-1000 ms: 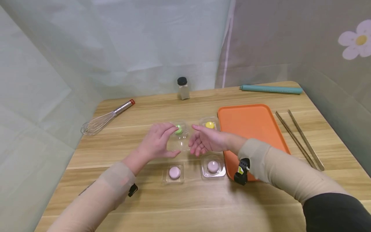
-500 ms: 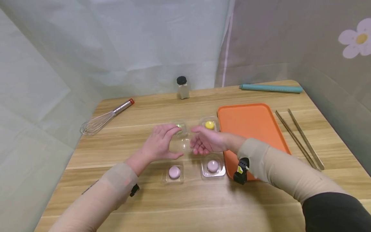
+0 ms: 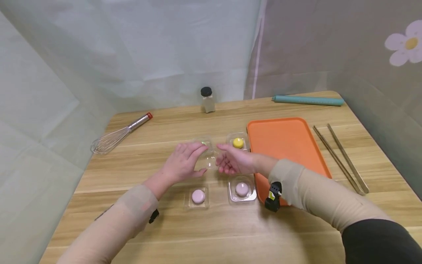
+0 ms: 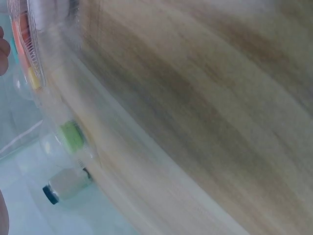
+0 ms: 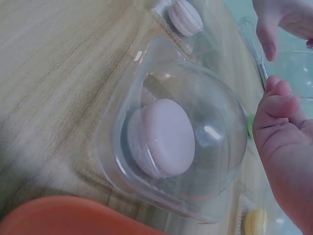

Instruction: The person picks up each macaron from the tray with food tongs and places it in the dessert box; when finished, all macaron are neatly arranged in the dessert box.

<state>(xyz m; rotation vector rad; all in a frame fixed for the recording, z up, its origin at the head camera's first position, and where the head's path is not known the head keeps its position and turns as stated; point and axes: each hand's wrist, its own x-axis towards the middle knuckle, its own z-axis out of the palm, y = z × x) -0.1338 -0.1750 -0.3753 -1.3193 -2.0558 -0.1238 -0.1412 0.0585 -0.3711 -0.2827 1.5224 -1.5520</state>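
Observation:
My left hand grips a clear plastic dome lid between thumb and fingers, above the middle of the table. Facing it from the right is my right hand, palm inward with fingers loosely bent, close to the lid's right edge. Behind the left fingertips a green macaron sits in a clear container, mostly hidden in the head view. A yellow macaron lies in its container behind the right hand. Nearer me, a pale pink macaron rests on a clear base, and another pink macaron sits under a dome.
An orange tray lies at the right, partly under my right forearm. Metal tongs are beyond it. A teal rod and a black-capped jar stand along the back edge, and a whisk lies at the left.
My left hand and the clear lid have shifted slightly right, covering more of the green macaron. The right hand has stayed nearly in place.

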